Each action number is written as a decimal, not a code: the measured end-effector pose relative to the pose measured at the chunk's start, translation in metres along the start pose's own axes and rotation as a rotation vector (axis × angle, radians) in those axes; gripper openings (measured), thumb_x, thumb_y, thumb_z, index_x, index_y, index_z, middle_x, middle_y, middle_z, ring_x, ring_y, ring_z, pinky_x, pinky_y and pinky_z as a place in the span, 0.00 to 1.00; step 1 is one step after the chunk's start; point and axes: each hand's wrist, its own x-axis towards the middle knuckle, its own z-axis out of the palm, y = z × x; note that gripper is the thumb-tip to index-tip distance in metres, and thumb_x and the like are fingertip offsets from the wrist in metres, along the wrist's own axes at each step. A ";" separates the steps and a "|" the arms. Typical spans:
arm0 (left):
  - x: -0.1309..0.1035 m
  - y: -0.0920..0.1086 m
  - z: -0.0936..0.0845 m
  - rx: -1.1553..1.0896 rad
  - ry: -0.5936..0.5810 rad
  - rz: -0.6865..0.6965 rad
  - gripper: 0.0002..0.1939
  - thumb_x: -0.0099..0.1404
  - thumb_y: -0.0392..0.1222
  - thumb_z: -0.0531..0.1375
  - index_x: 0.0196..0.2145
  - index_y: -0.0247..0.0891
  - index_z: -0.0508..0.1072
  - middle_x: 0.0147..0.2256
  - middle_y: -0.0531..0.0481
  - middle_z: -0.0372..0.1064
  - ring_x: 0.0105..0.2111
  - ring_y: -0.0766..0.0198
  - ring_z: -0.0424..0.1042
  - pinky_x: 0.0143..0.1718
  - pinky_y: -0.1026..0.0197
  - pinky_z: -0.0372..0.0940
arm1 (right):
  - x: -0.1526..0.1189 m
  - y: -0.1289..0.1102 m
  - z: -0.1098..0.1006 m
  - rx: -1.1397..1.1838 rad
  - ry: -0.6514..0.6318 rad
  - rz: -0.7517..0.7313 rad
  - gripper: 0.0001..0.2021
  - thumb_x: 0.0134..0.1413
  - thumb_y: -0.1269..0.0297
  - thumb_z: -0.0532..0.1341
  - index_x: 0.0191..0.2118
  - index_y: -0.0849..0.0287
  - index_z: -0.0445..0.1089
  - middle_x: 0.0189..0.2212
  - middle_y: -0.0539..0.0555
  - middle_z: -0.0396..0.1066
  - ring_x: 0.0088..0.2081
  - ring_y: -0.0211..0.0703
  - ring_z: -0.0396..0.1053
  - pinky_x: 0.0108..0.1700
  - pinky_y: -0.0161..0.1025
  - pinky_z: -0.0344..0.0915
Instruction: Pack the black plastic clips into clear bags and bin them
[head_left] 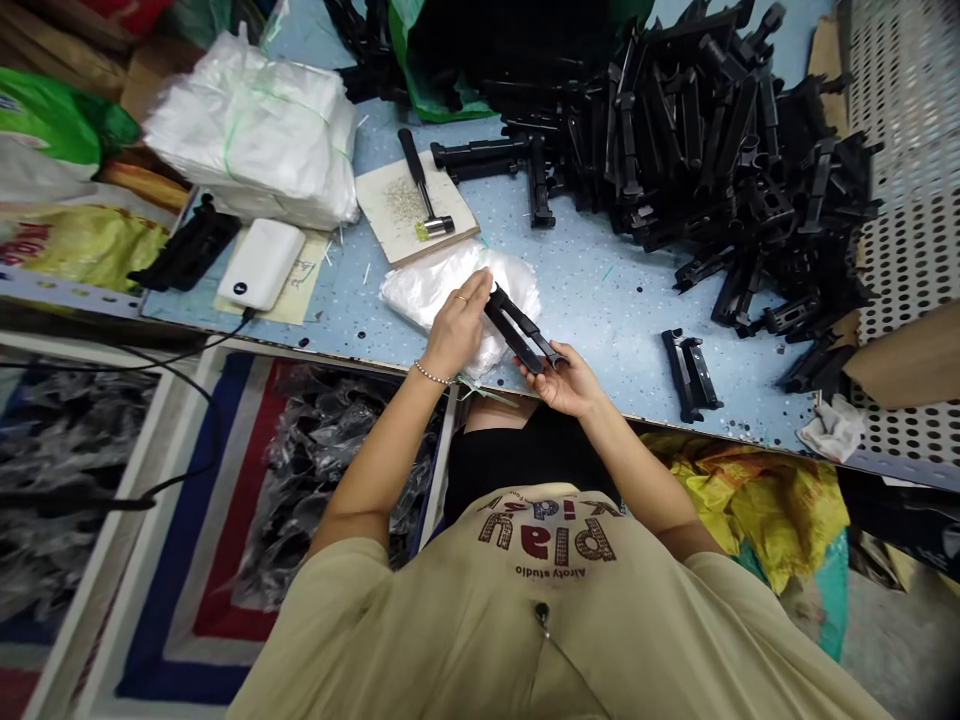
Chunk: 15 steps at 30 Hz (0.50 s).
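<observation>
A long black plastic part (517, 332) with two parallel rails slants across the front of the table. My right hand (566, 382) grips its near end between thumb and fingers. At its far end are the closed fingers of my left hand (459, 325), seen from the back; the fingertips are partly hidden. Beneath both lies a stack of thin white plastic bags (420, 285), close to the table edge. Just behind the bags, a small hammer (424, 185) rests on a pale board (382, 215) strewn with tiny bits.
A large heap of black plastic parts (675, 130) covers the back right. One similar part (690, 375) lies apart at right. To the left are a tied bundle of white bags (255, 130) and a white power bank (262, 263) with a cable. A perforated metal panel (911, 200) borders the right.
</observation>
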 end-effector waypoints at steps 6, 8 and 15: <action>-0.032 0.077 -0.005 -0.129 -0.076 0.349 0.41 0.74 0.28 0.51 0.78 0.46 0.41 0.68 0.36 0.66 0.60 0.52 0.75 0.53 0.49 0.76 | 0.006 0.003 0.001 -0.106 0.007 -0.257 0.12 0.66 0.54 0.60 0.41 0.58 0.70 0.30 0.49 0.76 0.31 0.36 0.75 0.32 0.27 0.77; -0.042 0.092 -0.003 -0.203 -0.131 0.339 0.43 0.74 0.28 0.51 0.79 0.48 0.38 0.68 0.36 0.66 0.60 0.51 0.75 0.55 0.47 0.75 | 0.003 0.014 0.001 -0.388 0.155 -0.499 0.10 0.59 0.57 0.67 0.37 0.57 0.72 0.31 0.49 0.76 0.37 0.39 0.75 0.40 0.32 0.78; -0.055 0.115 -0.053 -0.275 -0.200 0.025 0.24 0.74 0.38 0.58 0.65 0.50 0.73 0.54 0.42 0.79 0.53 0.51 0.79 0.58 0.45 0.75 | -0.051 0.047 0.007 -1.117 -0.040 -0.662 0.28 0.56 0.53 0.72 0.61 0.52 0.74 0.54 0.57 0.75 0.54 0.51 0.75 0.59 0.50 0.75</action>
